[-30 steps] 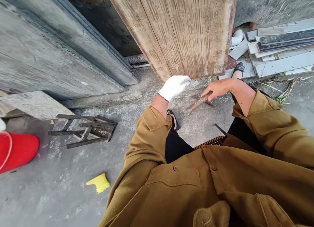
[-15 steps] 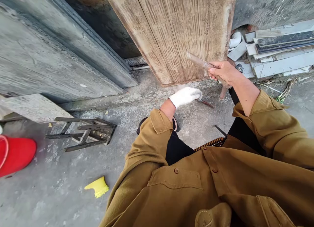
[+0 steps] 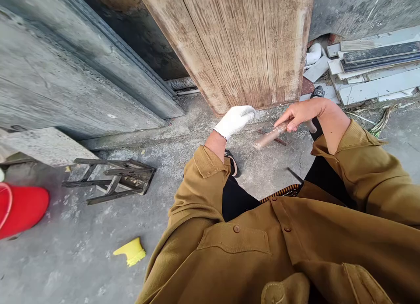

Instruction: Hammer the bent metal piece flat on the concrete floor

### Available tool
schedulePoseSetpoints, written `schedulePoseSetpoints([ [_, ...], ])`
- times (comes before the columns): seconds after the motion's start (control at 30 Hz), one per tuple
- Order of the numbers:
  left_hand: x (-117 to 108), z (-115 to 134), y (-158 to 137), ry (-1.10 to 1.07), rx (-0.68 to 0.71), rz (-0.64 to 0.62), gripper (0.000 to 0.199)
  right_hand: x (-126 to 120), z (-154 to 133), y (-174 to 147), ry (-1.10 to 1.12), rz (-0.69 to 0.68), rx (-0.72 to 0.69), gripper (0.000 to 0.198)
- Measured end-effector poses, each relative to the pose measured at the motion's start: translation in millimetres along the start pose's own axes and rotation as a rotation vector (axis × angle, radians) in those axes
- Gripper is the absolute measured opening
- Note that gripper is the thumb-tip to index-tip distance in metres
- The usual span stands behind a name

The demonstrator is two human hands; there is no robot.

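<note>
Filling the far middle is a grooved wooden panel (image 3: 243, 46), with a dark wooden stool (image 3: 113, 184) nearer at left. By the panel's near edge, the gloved left hand (image 3: 235, 121) has its fingers curled together; whether they pinch anything cannot be told. To its right, the bare right hand (image 3: 300, 115) grasps a brown rod (image 3: 267, 138), pointing left and near.

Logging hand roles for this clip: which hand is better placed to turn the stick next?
Probably the right: the bare right hand holds the stick, one end jutting out free, while the gloved left hand is apart from it. Whether the left grip holds anything, I cannot tell.
</note>
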State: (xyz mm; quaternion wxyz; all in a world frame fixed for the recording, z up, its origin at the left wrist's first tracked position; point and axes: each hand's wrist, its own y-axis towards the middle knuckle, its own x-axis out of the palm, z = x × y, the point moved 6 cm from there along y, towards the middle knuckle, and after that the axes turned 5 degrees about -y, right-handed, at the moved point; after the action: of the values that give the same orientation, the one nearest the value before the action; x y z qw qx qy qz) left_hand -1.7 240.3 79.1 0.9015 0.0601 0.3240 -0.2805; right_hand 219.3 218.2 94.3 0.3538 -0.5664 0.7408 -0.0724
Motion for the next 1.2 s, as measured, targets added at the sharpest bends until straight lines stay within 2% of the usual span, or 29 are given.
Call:
schedulePoseSetpoints([
  [0.1, 2, 0, 0, 0.03, -0.011, 0.002, 0.028, -16, -9, -8, 0.259, 0.272, -0.137, 0.05],
  [0.17, 9, 6, -1, 0.018, 0.022, -0.033, 0.029, -31, -10, -10, 0.429, 0.523, -0.228, 0.037],
  [0.23, 19, 15, -3, -0.007, 0.081, -0.095, 0.031, -43, -3, -11, 0.572, 0.768, -0.252, 0.025],
  [0.3, 29, 24, -5, -0.007, 0.129, -0.166, 0.032, -50, 9, -8, 0.606, 0.941, -0.155, 0.017],
  [0.33, 33, 28, -6, 0.003, 0.146, -0.195, 0.033, -52, 15, -7, 0.551, 0.996, -0.068, 0.015],
  [0.43, 40, 38, -9, 0.037, 0.184, -0.251, 0.032, -54, 25, -7, 0.125, 1.047, 0.215, 0.02],
  [0.53, 40, 46, -12, 0.043, 0.204, -0.272, 0.032, -54, 24, -9, -0.245, 1.009, 0.385, 0.037],
  [0.67, 33, 51, -14, 0.17, 0.182, -0.207, 0.033, -49, 26, -5, -0.421, 0.861, 0.483, 0.043],
  [0.73, 26, 48, -14, 0.328, 0.129, -0.129, 0.034, -42, 31, 3, -0.468, 0.657, 0.526, 0.04],
  [0.8, 18, 42, -13, 0.491, 0.053, -0.064, 0.035, -25, 38, 11, -0.425, 0.335, 0.555, 0.035],
  [0.87, 11, 37, -12, 0.601, -0.011, -0.028, 0.034, -4, 37, 16, -0.3, 0.039, 0.511, 0.032],
  [0.93, 4, 34, -12, 0.648, -0.046, -0.004, 0.034, 10, 26, 18, -0.185, -0.108, 0.411, 0.031],
  [1.1, -10, 30, -10, 0.671, -0.108, 0.065, 0.035, 13, -5, 14, -0.137, -0.128, 0.15, 0.041],
  [1.17, -10, 23, -7, 0.663, -0.137, 0.058, 0.035, 7, -13, 10, -0.077, -0.042, 0.063, 0.046],
  [1.2, -8, 19, -5, 0.652, -0.154, 0.039, 0.034, 2, -16, 8, -0.019, 0.045, 0.029, 0.047],
])
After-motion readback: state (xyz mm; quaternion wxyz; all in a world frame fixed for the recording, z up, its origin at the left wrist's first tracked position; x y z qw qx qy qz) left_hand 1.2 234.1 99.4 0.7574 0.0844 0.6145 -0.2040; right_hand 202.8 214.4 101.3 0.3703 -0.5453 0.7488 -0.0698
